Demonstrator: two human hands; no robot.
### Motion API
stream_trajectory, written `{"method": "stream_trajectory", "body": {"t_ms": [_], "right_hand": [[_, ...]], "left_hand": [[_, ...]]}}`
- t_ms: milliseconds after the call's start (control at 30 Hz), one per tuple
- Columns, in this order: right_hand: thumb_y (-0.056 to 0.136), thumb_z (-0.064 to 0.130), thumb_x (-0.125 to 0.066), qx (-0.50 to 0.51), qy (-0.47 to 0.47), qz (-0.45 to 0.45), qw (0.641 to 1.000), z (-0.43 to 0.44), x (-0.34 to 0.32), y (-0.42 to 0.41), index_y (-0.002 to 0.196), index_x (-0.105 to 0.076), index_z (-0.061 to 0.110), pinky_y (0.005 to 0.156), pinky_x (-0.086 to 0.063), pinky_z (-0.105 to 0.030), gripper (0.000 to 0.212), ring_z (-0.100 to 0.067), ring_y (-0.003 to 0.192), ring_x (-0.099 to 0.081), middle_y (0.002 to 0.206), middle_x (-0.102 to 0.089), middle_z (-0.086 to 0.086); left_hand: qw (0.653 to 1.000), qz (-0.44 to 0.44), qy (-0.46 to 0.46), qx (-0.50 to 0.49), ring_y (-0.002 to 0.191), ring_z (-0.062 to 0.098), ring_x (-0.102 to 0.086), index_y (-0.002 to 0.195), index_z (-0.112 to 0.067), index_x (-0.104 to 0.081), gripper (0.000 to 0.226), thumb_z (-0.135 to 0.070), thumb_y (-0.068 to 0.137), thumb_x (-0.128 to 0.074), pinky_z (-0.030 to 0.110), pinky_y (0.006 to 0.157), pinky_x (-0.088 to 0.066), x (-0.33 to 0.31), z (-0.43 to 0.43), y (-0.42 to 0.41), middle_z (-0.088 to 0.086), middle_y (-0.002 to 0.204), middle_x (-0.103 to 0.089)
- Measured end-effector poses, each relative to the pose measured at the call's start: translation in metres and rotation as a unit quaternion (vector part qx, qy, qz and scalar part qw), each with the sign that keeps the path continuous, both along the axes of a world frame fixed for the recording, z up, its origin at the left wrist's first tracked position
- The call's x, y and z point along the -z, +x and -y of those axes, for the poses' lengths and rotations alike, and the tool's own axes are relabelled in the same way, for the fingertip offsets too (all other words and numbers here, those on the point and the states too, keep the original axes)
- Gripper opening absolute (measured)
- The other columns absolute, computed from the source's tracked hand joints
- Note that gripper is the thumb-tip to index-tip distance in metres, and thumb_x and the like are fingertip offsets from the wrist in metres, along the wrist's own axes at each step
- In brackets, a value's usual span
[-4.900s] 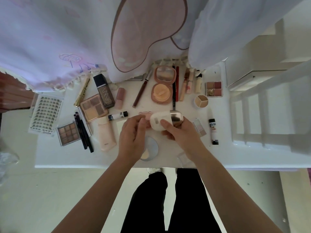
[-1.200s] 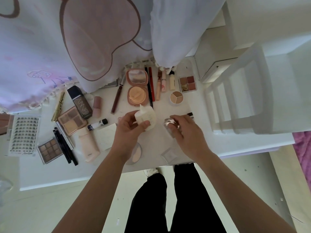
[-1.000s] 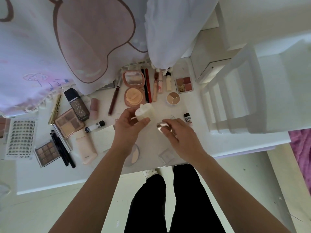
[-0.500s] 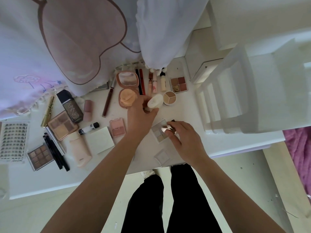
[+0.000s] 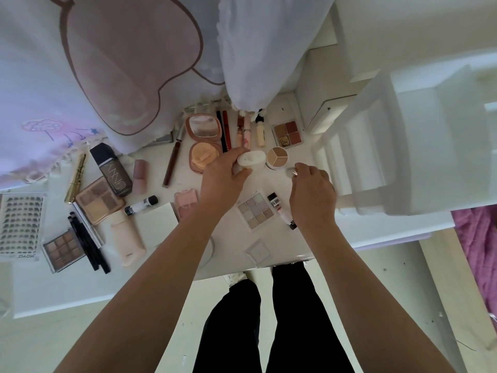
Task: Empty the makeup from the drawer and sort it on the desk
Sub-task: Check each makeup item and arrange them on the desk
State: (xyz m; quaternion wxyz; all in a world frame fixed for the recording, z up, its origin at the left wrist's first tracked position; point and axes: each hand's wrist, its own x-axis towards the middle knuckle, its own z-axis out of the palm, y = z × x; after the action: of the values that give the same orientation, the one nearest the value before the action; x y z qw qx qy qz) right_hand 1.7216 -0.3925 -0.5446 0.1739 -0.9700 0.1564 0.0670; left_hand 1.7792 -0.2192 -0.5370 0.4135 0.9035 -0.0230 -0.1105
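My left hand (image 5: 224,181) grips a cream white bottle (image 5: 251,159) lying on its side on the white desk (image 5: 376,227), just left of a round three-shade pot (image 5: 277,156). My right hand (image 5: 312,193) pinches the bottle's small silver cap (image 5: 291,172) to the right of that pot. Between my hands lie a pale nine-pan palette (image 5: 255,210) and a small black-capped tube (image 5: 281,211). An open peach compact (image 5: 203,142) sits behind my left hand.
Palettes (image 5: 98,199), a dark foundation bottle (image 5: 111,170), brushes (image 5: 88,244) and a lash card (image 5: 20,224) fill the desk's left side. A four-pan palette (image 5: 287,134) and slim tubes (image 5: 248,131) line the back. A curtain (image 5: 107,63) hangs behind; a white drawer unit (image 5: 376,146) stands right.
My left hand has carried the cream bottle from the desk's middle to the back, beside the round pot. My right hand has moved the silver cap back and to the right.
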Motion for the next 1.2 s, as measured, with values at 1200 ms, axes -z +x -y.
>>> {"method": "stream_trajectory", "body": {"t_ms": [1200], "right_hand": [[0.066,0.048,-0.087,-0.082,0.343,-0.016,0.936,-0.051,-0.028,-0.034,0.113,-0.059,0.042,0.066,-0.036,-0.012,0.056,-0.003,0.072,-0.052,0.092,-0.061,0.016]], "left_hand": [[0.969,-0.076,-0.041,-0.233,0.068,0.001,-0.051,0.087,-0.011,-0.062,0.026,-0.033,0.099,-0.057,0.021,0.067,-0.038,-0.031,-0.061,-0.093,-0.008,0.077,-0.061]]}}
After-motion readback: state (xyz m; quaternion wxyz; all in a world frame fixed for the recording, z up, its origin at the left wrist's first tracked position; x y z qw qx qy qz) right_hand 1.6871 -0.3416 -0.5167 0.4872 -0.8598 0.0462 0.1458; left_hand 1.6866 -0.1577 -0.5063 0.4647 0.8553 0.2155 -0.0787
